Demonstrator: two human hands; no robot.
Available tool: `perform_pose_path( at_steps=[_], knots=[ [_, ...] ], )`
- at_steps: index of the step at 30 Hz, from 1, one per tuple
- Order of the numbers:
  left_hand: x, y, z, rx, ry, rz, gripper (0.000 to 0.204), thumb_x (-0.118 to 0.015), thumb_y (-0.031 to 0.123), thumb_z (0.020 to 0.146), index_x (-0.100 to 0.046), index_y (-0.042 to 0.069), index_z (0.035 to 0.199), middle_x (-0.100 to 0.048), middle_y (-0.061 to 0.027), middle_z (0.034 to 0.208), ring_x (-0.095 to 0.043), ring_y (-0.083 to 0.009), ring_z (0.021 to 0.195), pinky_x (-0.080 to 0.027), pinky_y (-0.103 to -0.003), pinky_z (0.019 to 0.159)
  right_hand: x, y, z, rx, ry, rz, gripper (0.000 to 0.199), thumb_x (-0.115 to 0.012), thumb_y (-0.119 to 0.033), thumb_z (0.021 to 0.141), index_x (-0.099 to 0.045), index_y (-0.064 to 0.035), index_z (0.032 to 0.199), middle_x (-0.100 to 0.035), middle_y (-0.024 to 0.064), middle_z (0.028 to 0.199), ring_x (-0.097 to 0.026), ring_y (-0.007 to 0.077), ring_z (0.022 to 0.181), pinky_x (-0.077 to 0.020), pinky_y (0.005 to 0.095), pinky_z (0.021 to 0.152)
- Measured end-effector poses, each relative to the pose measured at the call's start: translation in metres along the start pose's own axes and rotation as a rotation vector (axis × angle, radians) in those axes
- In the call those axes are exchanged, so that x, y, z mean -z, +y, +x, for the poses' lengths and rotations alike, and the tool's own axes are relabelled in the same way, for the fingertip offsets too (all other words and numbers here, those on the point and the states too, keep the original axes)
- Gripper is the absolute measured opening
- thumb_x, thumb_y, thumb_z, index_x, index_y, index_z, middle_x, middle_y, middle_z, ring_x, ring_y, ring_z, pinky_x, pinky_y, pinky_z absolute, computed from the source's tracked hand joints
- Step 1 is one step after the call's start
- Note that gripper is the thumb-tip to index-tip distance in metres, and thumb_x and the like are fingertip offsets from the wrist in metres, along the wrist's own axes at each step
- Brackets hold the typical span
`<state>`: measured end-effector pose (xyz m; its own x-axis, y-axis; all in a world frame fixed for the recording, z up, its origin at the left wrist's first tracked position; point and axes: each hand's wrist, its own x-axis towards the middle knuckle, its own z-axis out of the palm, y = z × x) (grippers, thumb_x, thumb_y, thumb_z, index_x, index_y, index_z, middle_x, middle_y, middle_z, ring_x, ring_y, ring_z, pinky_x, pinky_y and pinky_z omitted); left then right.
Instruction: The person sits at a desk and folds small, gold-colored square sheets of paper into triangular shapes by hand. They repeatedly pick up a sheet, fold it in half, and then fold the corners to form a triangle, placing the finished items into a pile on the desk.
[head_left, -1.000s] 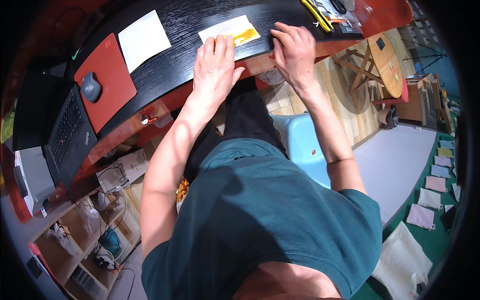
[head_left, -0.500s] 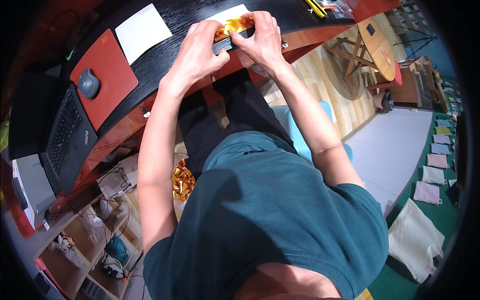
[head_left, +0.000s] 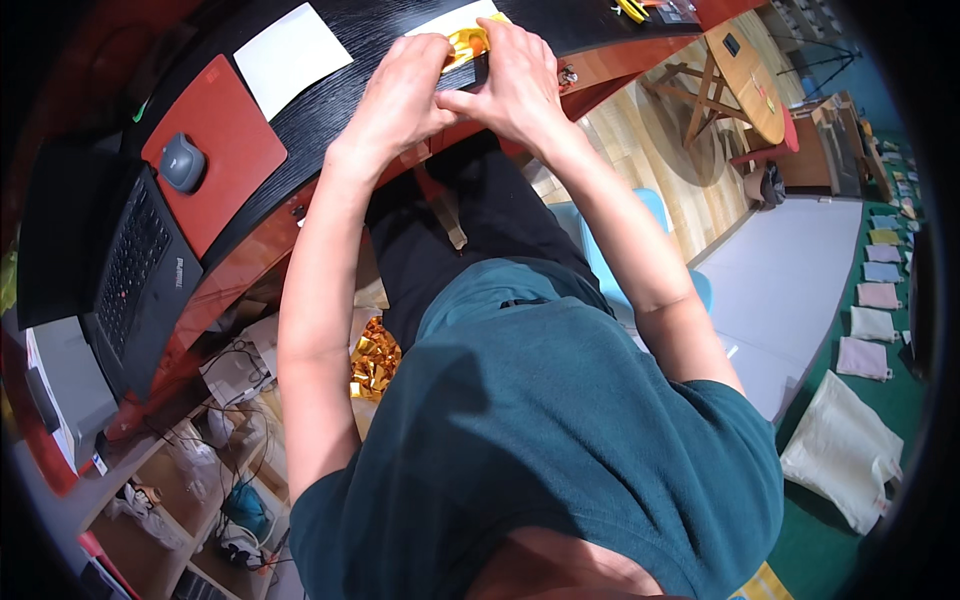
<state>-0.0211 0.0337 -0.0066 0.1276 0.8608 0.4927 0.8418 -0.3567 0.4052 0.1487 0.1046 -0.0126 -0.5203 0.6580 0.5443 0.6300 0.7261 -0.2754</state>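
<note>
A shiny gold foil piece (head_left: 466,46) lies at the front of the black desk (head_left: 385,35), between my two hands. My left hand (head_left: 400,95) has its fingers curled over the foil's left side. From the other side, my right hand (head_left: 512,85) closes on it, with its fingers bent over the right part. Both thumbs come together just below the foil. The fingers hide much of the foil, so its full shape does not show. A white sheet (head_left: 452,20) shows just behind the foil.
On the desk's left are a white paper (head_left: 293,62), a red mat (head_left: 215,150) with a grey mouse (head_left: 182,163), and a laptop (head_left: 140,260). Yellow-handled tools (head_left: 634,10) lie at the far right. Crumpled gold foil (head_left: 375,360) sits low beside my left leg. A blue stool (head_left: 650,215) stands at right.
My hands have drawn closer together, and the thumbs, apart before, now come together below the foil. Less of the foil shows between the fingers. The whole view has shifted slightly.
</note>
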Motion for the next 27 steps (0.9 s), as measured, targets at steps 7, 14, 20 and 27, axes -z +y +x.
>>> perform_pose_path(
  at_steps=[7, 14, 20, 27],
  knots=[
    [0.004, 0.039, -0.034, 0.041, 0.112, 0.120, 0.061, -0.089, 0.012, 0.069, -0.063, 0.003, 0.124, -0.061, -0.0132, 0.127, -0.061, -0.0321, 0.121, -0.048, -0.044, 0.101, 0.000, 0.010, -0.029, 0.365, 0.060, 0.257, 0.057, -0.083, -0.010, 0.079, -0.062, -0.0105, 0.133, -0.068, 0.0089, 0.119, -0.064, 0.0274, 0.117, -0.0412, 0.0515, 0.114],
    [0.003, 0.041, -0.041, 0.106, 0.238, 0.049, 0.054, -0.086, 0.012, 0.078, -0.065, 0.009, 0.129, -0.070, -0.0086, 0.115, -0.066, -0.0286, 0.110, -0.048, -0.040, 0.096, 0.000, 0.019, -0.014, 0.494, 0.131, 0.368, 0.030, -0.080, -0.007, 0.082, -0.071, -0.0102, 0.111, -0.069, 0.0046, 0.099, -0.066, 0.0276, 0.092, -0.0511, 0.0396, 0.084],
    [-0.003, 0.034, -0.037, 0.148, 0.331, 0.094, 0.036, -0.082, 0.011, 0.082, -0.070, 0.008, 0.117, -0.073, -0.0076, 0.103, -0.067, -0.0259, 0.103, -0.048, -0.040, 0.089, 0.000, 0.021, -0.006, 0.522, 0.135, 0.363, 0.020, -0.082, -0.010, 0.081, -0.074, -0.0112, 0.100, -0.070, 0.0020, 0.098, -0.066, 0.0244, 0.090, -0.0507, 0.0370, 0.079],
    [-0.003, 0.024, -0.034, 0.242, 0.382, 0.073, 0.021, -0.080, 0.011, 0.087, -0.076, 0.011, 0.107, -0.075, -0.0031, 0.095, -0.068, -0.0228, 0.092, -0.050, -0.035, 0.086, -0.011, 0.019, 0.006, 0.385, 0.122, 0.487, 0.013, -0.081, -0.011, 0.083, -0.073, -0.0118, 0.093, -0.070, 0.0030, 0.086, -0.067, 0.0249, 0.085, -0.0501, 0.0378, 0.077]
  ],
)
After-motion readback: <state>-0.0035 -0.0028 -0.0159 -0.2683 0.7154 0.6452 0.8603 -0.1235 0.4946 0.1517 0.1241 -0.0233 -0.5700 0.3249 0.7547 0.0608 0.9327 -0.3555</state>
